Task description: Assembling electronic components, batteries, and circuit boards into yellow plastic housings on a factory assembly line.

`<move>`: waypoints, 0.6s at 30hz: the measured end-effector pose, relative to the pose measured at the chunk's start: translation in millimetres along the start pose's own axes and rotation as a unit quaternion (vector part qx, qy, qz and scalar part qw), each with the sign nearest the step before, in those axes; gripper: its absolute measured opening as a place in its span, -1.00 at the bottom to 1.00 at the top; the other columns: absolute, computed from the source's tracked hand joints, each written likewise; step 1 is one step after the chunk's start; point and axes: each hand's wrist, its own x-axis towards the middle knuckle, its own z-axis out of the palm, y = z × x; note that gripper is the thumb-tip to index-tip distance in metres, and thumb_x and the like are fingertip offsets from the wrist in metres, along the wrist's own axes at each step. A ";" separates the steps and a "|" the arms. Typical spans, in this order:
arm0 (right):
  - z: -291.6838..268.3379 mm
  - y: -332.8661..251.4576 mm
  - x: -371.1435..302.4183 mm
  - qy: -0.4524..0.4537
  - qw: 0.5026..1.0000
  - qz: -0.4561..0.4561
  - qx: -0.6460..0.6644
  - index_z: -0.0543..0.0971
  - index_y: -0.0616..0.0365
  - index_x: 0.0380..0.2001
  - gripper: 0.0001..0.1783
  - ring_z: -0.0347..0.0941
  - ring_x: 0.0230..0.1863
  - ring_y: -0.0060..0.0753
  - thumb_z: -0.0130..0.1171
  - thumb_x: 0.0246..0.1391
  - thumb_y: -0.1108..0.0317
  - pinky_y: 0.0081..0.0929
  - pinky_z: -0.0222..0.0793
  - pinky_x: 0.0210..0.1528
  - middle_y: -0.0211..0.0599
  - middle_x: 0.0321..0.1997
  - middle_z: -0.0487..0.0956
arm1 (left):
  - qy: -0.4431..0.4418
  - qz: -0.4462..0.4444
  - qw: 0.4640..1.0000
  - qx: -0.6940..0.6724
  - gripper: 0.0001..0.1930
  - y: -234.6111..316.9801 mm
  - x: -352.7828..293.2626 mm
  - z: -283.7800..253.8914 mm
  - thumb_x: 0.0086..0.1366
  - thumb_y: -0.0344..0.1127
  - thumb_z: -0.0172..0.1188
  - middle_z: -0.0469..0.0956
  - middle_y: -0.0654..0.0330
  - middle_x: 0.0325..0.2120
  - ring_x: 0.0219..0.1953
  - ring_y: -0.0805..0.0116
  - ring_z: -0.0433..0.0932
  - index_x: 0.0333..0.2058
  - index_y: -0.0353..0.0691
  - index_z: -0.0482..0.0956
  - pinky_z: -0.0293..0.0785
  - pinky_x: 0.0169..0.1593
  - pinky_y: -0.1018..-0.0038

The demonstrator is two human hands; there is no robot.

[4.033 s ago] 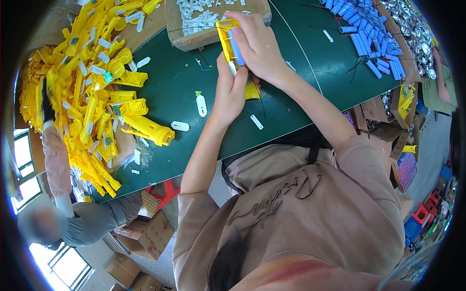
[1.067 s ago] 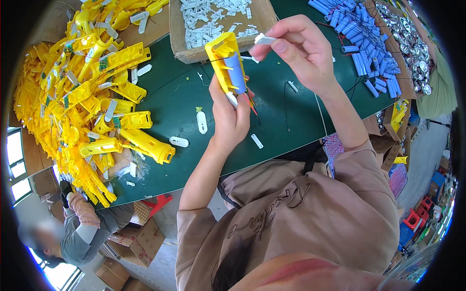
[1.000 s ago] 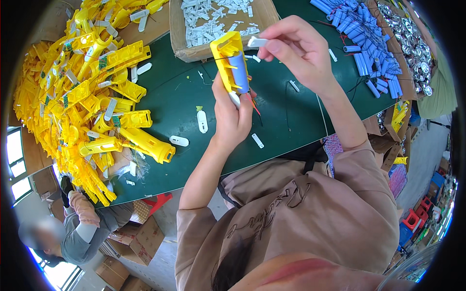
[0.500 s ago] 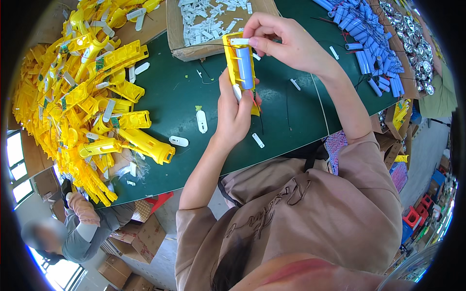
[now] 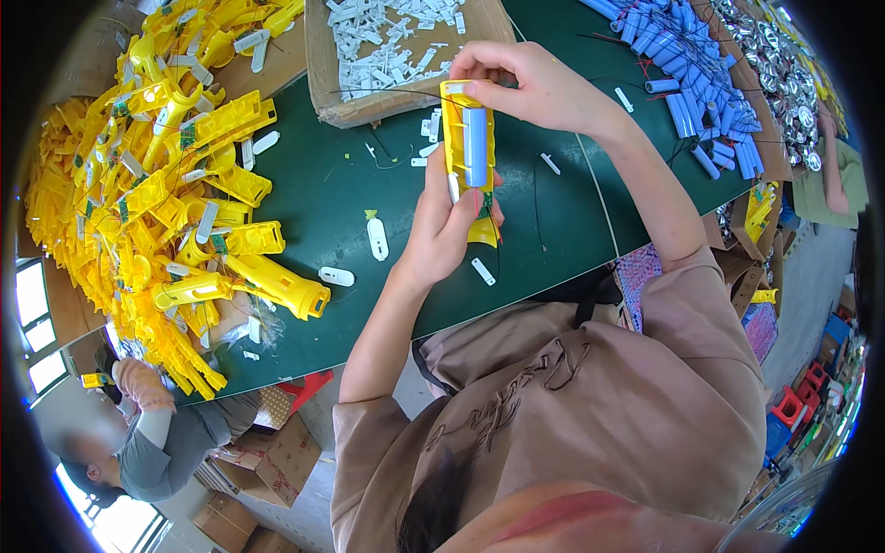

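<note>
My left hand (image 5: 441, 226) is wrapped round a yellow plastic housing half (image 5: 451, 138), held tilted up over the table with its hollow side showing. A blue cylindrical battery (image 5: 475, 147) lies lengthwise inside it. Near my left thumb a bit of green circuit board (image 5: 487, 203) shows at the housing's lower end. My right hand (image 5: 539, 83) is closed at the far end, thumb and fingers pinching a small white plastic piece (image 5: 456, 88) against the housing. The fingers partly hide that piece. A thin black wire runs out leftward from there.
Yellow housings (image 5: 157, 194) are heaped on the left. A cardboard box (image 5: 369, 109) of small white parts stands ahead. Blue batteries (image 5: 682, 83) and silver cups (image 5: 784, 83) are piled at right. Loose white pieces dot the green table (image 5: 313, 203). A co-worker (image 5: 175, 452) sits lower left.
The housing has turned more upright and shifted slightly right. My right fingers have moved a little down and left, over the white piece at its end. The co-worker's arm has moved.
</note>
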 end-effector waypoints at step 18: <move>52.5 -52.9 -12.5 0.109 0.988 0.079 -0.072 0.03 0.16 0.28 -0.08 0.50 -0.31 0.02 0.26 -0.09 0.21 -0.32 0.42 -0.30 0.05 -0.28 0.50 | 0.055 0.076 0.981 0.167 -0.34 -0.5 2.6 -1.5 0.23 -0.48 -0.02 0.25 -0.03 0.05 0.11 0.21 0.32 0.23 -0.35 -0.15 0.25 0.15 0.34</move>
